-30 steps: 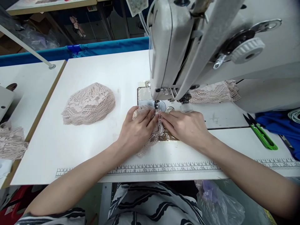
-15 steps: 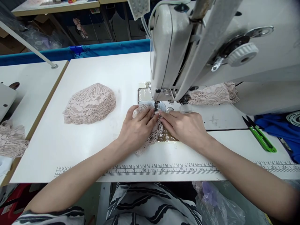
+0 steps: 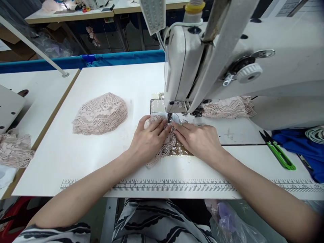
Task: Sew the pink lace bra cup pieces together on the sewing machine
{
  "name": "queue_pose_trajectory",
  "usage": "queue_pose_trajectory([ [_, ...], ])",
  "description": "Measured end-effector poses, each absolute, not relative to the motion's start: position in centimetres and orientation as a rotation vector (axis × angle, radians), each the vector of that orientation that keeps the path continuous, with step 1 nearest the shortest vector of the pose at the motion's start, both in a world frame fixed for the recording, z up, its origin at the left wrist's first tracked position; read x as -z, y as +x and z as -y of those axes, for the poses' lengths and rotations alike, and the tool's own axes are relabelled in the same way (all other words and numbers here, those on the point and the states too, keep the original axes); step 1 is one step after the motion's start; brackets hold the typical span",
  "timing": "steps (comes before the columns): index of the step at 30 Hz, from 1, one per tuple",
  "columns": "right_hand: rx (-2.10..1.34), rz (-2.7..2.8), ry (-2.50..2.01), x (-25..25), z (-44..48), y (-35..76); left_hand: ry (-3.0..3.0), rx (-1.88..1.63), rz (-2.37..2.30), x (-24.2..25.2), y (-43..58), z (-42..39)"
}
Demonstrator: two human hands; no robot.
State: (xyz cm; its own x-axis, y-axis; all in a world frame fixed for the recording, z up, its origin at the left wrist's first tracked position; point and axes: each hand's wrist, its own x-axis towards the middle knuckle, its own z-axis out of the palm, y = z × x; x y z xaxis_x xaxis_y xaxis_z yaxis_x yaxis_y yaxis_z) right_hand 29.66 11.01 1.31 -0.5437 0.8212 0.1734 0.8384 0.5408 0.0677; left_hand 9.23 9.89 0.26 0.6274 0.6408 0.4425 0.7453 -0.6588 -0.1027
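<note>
As left hand (image 3: 149,139) touches lace (image 3: 166,150), ruler (image 3: 174,185), numbered 10–15

The white desk (image 3: 101,155) fills most of my view, a ruler scale (image 3: 152,185) printed along its front edge. To the left I see a second white desk (image 3: 48,87) with a brown side edge, and a slanting white pole (image 3: 32,46) planted on it. Blue cloth (image 3: 126,58) runs along the back. Beyond it I make out a wood-edged far desk (image 3: 71,17), with cardboard (image 3: 10,35), clear plastic (image 3: 55,49) and grey floor (image 3: 133,40) in shadow below. Pale light brightens the white tops.
</note>
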Motion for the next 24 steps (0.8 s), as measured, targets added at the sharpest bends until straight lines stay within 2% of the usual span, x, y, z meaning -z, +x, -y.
queue_pose_trajectory([
  [9,0.237,2.669,-1.544,-1.2,-11.2,29.6,-2.595,0.611,1.146,0.0,9.3,-10.6],
  [14,0.271,2.546,-1.194,-1.0,-11.5,30.4,-2.675,0.651,1.1,-1.6,8.9,-9.8],
  [17,0.154,2.565,-0.846,-1.3,-11.6,30.8,-2.866,0.443,1.045,-3.3,8.6,-8.6],
  [20,0.057,2.595,-0.691,-1.4,-11.8,30.9,-2.937,0.148,1.037,-4.1,8.8,-7.5],
  [24,0.025,2.584,-0.637,-1.4,-11.9,30.9,-2.812,0.131,1.125,-3.4,9.4,-7.3],
])
